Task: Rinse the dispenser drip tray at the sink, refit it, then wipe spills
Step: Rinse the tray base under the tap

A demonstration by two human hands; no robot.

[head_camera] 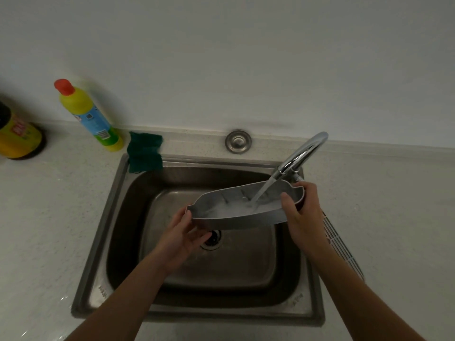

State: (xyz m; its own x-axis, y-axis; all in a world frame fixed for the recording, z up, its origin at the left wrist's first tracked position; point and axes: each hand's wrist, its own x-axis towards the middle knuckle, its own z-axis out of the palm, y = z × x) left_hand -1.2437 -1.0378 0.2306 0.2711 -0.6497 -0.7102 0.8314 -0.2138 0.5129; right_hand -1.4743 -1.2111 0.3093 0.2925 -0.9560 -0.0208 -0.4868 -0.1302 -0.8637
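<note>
The grey drip tray [229,205] is held above the steel sink [118,217], tilted with its right end higher. Water streams from the chrome faucet [302,153] into the tray's right half and pools inside. My left hand [183,232] grips the tray's left end from below. My right hand [301,207] holds the right end, thumb over the near rim. A white slotted grille [341,244] lies on the counter right of the sink, partly hidden by my right forearm.
A green scouring pad [144,151] rests on the sink's back left corner. A yellow detergent bottle [88,114] with a red cap and a dark jar [17,134] stand at the back left. The drain [213,239] sits under the tray. A round steel cap [238,141] lies behind the sink.
</note>
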